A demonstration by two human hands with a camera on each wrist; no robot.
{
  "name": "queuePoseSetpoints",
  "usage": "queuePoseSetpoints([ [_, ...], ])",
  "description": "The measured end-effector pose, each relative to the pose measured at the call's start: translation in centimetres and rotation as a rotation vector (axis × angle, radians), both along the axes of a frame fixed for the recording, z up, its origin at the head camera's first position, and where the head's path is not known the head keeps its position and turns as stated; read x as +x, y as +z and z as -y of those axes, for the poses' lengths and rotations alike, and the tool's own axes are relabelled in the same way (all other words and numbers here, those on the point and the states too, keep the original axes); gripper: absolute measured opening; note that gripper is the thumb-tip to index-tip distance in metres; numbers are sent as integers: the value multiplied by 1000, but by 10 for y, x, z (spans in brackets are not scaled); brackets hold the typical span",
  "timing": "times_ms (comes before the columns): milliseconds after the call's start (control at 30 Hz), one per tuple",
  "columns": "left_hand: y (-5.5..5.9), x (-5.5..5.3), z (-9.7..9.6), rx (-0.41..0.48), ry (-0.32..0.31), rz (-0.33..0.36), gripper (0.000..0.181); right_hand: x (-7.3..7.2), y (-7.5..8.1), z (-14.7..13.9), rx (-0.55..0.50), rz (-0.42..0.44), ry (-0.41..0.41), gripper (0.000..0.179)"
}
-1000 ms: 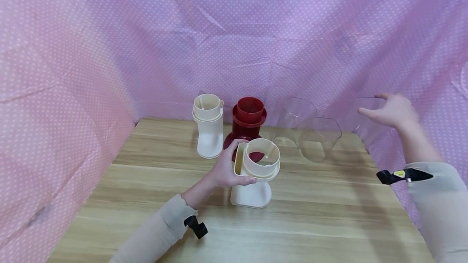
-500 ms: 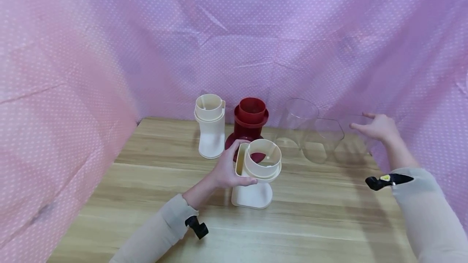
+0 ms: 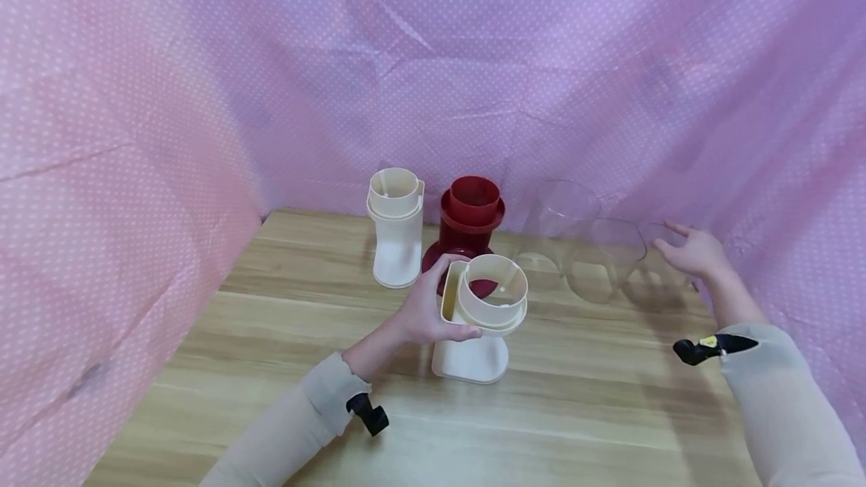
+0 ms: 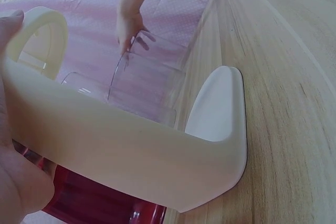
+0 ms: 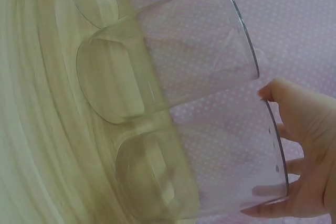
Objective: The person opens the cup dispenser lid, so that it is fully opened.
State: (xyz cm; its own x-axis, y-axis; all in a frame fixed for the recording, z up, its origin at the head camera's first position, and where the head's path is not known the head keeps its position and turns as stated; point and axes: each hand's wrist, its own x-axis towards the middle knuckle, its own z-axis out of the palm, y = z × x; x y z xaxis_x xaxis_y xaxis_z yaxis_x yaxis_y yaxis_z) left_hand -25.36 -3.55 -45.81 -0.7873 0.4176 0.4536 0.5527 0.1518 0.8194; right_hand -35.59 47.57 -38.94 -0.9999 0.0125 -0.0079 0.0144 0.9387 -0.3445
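My left hand [image 3: 428, 313] grips the collar of a cream plastic stand [image 3: 470, 361], which has a round upright ring on top and a flat rounded foot on the table. In the left wrist view the stand's long body [image 4: 115, 135] crosses the picture. At the right, my right hand [image 3: 698, 254] holds a clear cylindrical container [image 5: 231, 166] by its dark-edged upper rim, thumb on one side and fingers round the other. The container's bottom appears to rest on the table. Close beside it stand two more clear containers, one nearer [image 3: 605, 265] and one farther back [image 3: 561, 209].
A second cream stand [image 3: 398, 246] and a dark red stand [image 3: 472, 220] are upright at the back of the wooden table [image 3: 582, 412]. Pink dotted cloth [image 3: 473, 81] hangs behind and along the sides.
My right hand has lowered the clear container and moved it left, beside the other clear ones. The left hand keeps its grip on the cream stand; the view has shifted slightly.
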Motion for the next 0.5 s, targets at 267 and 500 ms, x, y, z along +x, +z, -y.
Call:
queuePoseSetpoints([
  [267, 2, -2, 2, -1, -7, -16, 98, 11, -12, -6, -119, -109, -92, 66],
  [500, 4, -7, 7, 15, -74, 35, 99, 21, -24, -11, -261, -108, -156, 72],
])
